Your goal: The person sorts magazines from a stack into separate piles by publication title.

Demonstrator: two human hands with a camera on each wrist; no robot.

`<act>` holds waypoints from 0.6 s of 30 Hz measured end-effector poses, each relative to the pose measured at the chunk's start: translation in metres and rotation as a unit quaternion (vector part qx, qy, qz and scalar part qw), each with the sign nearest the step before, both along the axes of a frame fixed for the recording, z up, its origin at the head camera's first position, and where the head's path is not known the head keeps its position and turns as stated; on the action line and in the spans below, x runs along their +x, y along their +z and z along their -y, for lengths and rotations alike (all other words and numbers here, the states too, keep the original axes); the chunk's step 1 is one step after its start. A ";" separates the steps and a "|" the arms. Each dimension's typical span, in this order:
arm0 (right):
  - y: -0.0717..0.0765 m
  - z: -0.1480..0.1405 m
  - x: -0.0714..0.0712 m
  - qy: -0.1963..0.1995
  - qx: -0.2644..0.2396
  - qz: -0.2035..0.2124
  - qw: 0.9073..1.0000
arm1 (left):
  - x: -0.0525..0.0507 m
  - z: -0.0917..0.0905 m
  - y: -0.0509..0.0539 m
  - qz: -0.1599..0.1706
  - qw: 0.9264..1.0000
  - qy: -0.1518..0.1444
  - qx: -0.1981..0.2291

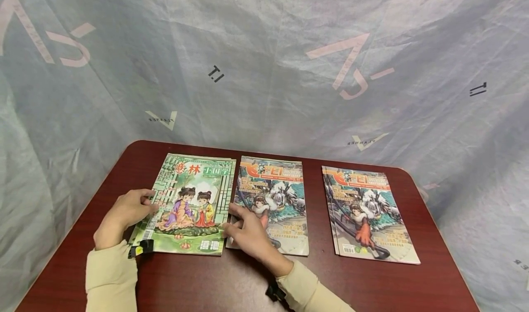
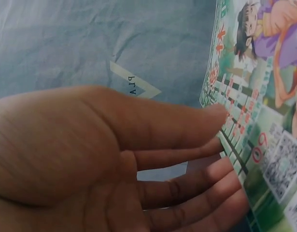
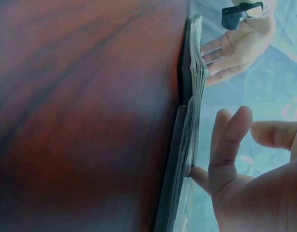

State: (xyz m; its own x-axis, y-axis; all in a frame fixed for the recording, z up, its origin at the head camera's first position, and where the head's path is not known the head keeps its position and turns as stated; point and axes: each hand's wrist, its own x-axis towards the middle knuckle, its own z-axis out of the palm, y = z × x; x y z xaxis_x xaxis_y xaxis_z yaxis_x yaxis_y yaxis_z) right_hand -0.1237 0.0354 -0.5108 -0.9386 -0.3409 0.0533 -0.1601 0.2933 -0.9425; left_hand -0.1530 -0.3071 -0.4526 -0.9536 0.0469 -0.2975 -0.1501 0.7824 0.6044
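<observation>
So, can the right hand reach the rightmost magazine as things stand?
Probably yes: only the middle magazine and bare table lie between the right hand and the rightmost magazine.

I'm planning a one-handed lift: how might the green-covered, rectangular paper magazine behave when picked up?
The green-covered, rectangular paper magazine will probably flex, since its layered page edges look slightly bowed in the right wrist view. Those separate leaves may fan apart if only the cover is lifted. Thin and lying nearly flat, it seems unlikely to roll or tip.
</observation>
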 end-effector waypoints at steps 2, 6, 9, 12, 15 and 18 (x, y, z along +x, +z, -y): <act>0.012 0.000 0.003 0.008 -0.002 0.016 1.000 | 0.000 -0.002 0.000 0.005 1.000 0.004 -0.003; 0.021 0.001 0.005 0.010 0.016 0.042 0.999 | -0.001 -0.005 0.000 0.006 1.000 0.005 -0.014; 0.022 0.002 0.004 0.016 0.024 0.056 0.998 | -0.002 -0.006 -0.001 0.002 1.000 -0.002 -0.017; 0.021 0.002 0.004 0.022 0.014 0.075 0.997 | -0.002 -0.007 -0.002 0.005 1.000 -0.004 -0.014; 0.020 0.002 0.005 0.027 -0.004 0.092 0.995 | -0.003 -0.008 -0.002 0.010 1.000 -0.005 -0.011; 0.020 0.003 0.005 0.027 -0.024 0.103 0.994 | -0.003 -0.010 -0.002 0.013 1.000 -0.009 -0.011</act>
State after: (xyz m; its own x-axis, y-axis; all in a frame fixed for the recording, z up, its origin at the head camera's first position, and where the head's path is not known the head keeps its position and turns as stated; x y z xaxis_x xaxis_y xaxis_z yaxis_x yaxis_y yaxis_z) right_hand -0.1189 0.0328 -0.4909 -0.9114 -0.3932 -0.1212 0.0238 0.2437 -0.9696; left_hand -0.1565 -0.2974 -0.4544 -0.9446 0.0574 -0.3231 -0.1510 0.7981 0.5832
